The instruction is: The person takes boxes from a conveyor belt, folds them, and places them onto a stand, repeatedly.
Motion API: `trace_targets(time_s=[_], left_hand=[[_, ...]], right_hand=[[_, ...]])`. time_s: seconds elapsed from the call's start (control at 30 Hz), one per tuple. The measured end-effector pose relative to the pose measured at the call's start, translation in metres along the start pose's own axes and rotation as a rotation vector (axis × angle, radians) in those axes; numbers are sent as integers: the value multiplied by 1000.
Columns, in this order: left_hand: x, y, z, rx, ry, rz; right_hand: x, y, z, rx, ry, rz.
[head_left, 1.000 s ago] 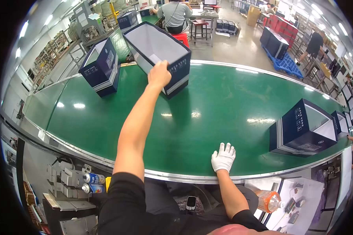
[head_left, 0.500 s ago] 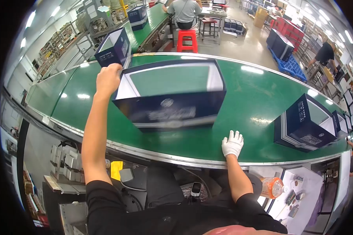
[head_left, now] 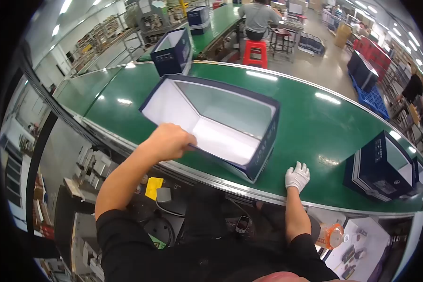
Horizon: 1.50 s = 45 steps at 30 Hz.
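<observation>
A large dark blue open box with a white interior (head_left: 266, 143) sits turned at an angle on the green conveyor belt (head_left: 310, 122), its open side towards me. My bare left hand (head_left: 169, 142) is closed over the box's near edge, with the fingers gripping the wall. In a white glove, my right hand (head_left: 297, 177) lies flat on the belt to the right of the box, fingers spread and apart from it. The box's printed front is mostly hidden from this angle.
At the right stand more dark blue boxes (head_left: 380, 167). Another blue box (head_left: 170, 52) is at the belt's far left edge. A red stool (head_left: 255, 54) with a seated person is beyond the belt. An orange-labelled bottle (head_left: 331, 236) is below the near edge.
The box has rotated and tipped so its inside shows. My left hand went from its left corner to its near edge. The camera view shifted; my right hand remains on the belt.
</observation>
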State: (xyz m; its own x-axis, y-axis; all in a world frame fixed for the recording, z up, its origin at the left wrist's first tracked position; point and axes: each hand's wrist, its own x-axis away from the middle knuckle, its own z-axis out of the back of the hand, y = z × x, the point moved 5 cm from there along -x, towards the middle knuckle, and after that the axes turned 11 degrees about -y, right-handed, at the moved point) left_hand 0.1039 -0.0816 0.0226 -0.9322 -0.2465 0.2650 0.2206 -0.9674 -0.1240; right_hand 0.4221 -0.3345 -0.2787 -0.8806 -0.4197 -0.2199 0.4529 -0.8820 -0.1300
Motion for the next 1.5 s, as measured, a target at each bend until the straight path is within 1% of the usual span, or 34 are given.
trace_targets(time_s=[0.07, 0.13, 0.17, 0.23, 0.27, 0.33, 0.4, 0.47, 0.5, 0.57, 0.6, 0.63, 0.67, 0.73, 0.9, 0.97, 1.0, 1.07, 1.13, 1.17, 1.23, 1.3, 1.33, 1.4, 1.43, 1.5], left_hand=[[43, -11, 19, 37, 131, 135], [91, -18, 31, 71, 230, 271], [114, -14, 36, 70, 220, 300], [168, -12, 50, 89, 362, 526], [193, -12, 50, 23, 406, 595], [243, -8, 44, -51, 421, 732], [296, 2, 46, -210, 523, 888], [347, 14, 41, -284, 518, 1005], [372, 21, 35, -295, 481, 1058], [420, 33, 24, -359, 393, 1280], [438, 43, 22, -374, 352, 1309], [455, 51, 20, -368, 298, 1399], [471, 58, 17, -359, 250, 1484], [497, 68, 13, -328, 158, 1644], [567, 83, -4, -331, 65, 1736], [591, 75, 2, -170, 239, 1622], [602, 68, 8, -164, 243, 1624], [622, 48, 15, 315, 176, 1740], [642, 22, 18, 358, 141, 1774], [638, 14, 25, 360, 148, 1770], [629, 1, 37, 131, -135, 1873], [604, -10, 34, -166, 44, 1741], [583, -14, 30, -163, 63, 1738], [541, -11, 20, -202, 153, 1631], [543, -12, 13, -187, 152, 1638], [561, -20, 8, -368, 213, 1810]], right_hand=[[-7, -3, 0, -27, -40, -62], [-15, -5, -6, -16, 12, -106], [-17, -7, -8, -27, 2, -80], [-23, -9, -7, 7, 6, -118], [-26, -9, -6, 16, 12, -109], [-33, -7, -6, 42, 36, -76], [-40, 0, -16, 35, 87, -39], [-44, 7, -23, 78, 51, -61], [-43, 11, -28, 91, 103, -50], [-49, 20, -36, 73, 9, -71], [-51, 24, -37, 59, -44, -84], [-52, 26, -36, 34, -105, -99], [-54, 25, -34, 35, -132, -71], [-62, 29, -34, 14, -247, -133], [-64, 37, -35, 1, -289, -124], [-69, 39, -41, -8, -277, -127], [-71, 43, -47, -12, -271, -127], [-73, 52, -53, -14, -264, -122], [-68, 52, -55, -21, -277, -128], [-68, 55, -54, -15, -286, -131], [-72, 57, -51, -10, -296, -141], [-70, 58, -46, -15, -291, -154], [-66, 56, -45, -18, -296, -164], [-65, 55, -44, -6, -310, -167], [-68, 54, -45, 4, -302, -159], [-72, 53, -51, -24, -300, -158]])
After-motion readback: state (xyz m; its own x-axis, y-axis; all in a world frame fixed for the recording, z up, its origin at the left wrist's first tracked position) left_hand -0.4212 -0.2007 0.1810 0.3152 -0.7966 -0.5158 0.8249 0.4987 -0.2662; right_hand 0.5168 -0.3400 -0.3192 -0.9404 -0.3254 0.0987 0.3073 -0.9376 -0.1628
